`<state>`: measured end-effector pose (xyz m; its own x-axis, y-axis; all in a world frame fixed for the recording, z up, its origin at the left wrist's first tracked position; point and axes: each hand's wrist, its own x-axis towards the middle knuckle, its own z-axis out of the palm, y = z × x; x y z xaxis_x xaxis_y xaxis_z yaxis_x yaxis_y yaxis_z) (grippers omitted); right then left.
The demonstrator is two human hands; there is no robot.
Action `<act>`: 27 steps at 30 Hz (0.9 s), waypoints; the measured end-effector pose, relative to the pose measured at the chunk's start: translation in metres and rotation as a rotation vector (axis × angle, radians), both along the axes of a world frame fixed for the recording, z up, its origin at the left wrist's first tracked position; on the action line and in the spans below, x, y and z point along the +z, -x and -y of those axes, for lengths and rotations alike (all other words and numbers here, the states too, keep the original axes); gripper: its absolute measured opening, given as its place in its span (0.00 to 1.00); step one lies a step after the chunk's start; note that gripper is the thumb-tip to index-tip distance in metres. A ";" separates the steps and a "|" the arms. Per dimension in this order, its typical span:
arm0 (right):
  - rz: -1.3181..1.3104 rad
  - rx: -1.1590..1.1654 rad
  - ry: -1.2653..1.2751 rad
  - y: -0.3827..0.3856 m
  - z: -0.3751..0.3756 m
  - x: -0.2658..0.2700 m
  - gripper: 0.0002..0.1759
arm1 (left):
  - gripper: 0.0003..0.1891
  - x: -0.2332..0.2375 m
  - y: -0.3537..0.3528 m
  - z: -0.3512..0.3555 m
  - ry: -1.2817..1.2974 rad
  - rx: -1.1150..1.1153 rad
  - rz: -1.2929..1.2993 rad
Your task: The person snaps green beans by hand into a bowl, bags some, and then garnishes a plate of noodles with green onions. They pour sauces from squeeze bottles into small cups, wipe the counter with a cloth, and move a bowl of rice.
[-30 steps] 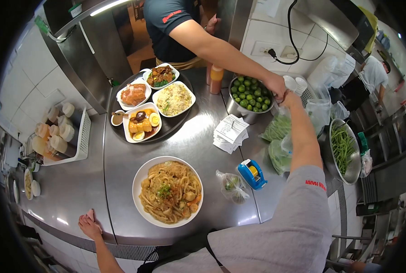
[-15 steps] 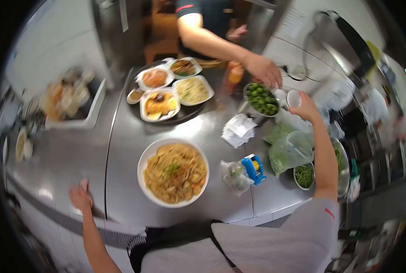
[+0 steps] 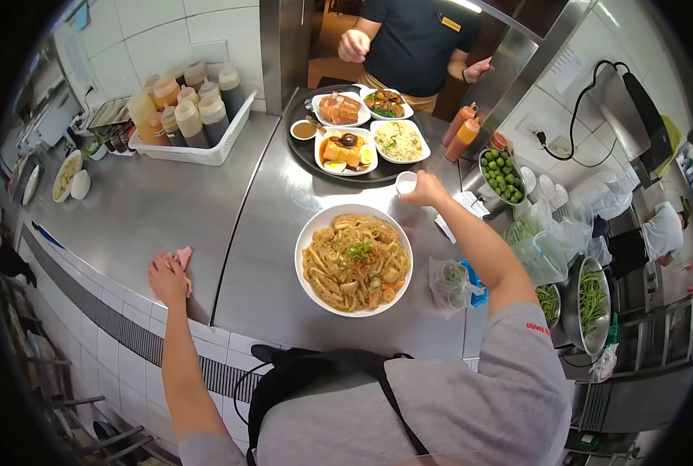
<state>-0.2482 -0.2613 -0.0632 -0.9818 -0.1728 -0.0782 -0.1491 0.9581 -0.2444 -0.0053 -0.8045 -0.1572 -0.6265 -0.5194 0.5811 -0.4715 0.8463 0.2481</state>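
Observation:
My right hand point(image 3: 424, 189) holds a small white cup point(image 3: 406, 182) just off the lower right edge of a round black tray point(image 3: 303, 159). On the tray stand white dishes of sliced meat point(image 3: 340, 109), fried rice point(image 3: 397, 141), egg with a brown sauce point(image 3: 346, 153) and a dark stir-fry point(image 3: 387, 103), plus a small sauce cup point(image 3: 303, 130). My left hand point(image 3: 167, 277) rests at the counter's front edge, closed on a pinkish cloth point(image 3: 183, 258). Between my arms sits a large white bowl of noodles point(image 3: 354, 260).
A white basket of squeeze bottles point(image 3: 220, 149) stands back left. On the right are green limes point(image 3: 501, 175), sauce bottles point(image 3: 462, 138), a knotted plastic bag point(image 3: 449, 286) and a bowl of green beans point(image 3: 591, 303). A co-worker point(image 3: 416, 43) stands across the counter.
My right hand has moved left from beside the limes to the tray with the white cup. The co-worker's arm has drawn back from the limes. The view has shifted.

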 end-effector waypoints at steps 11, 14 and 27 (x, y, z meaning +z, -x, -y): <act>-0.107 0.300 0.301 -0.053 0.144 0.051 0.39 | 0.11 0.003 0.002 -0.006 -0.035 0.006 0.033; -0.034 0.663 0.094 -0.065 0.248 0.017 0.37 | 0.12 0.002 -0.001 -0.003 -0.046 -0.006 0.035; -0.766 0.261 0.412 0.006 -0.103 0.120 0.11 | 0.14 0.000 0.000 -0.001 -0.040 -0.029 0.093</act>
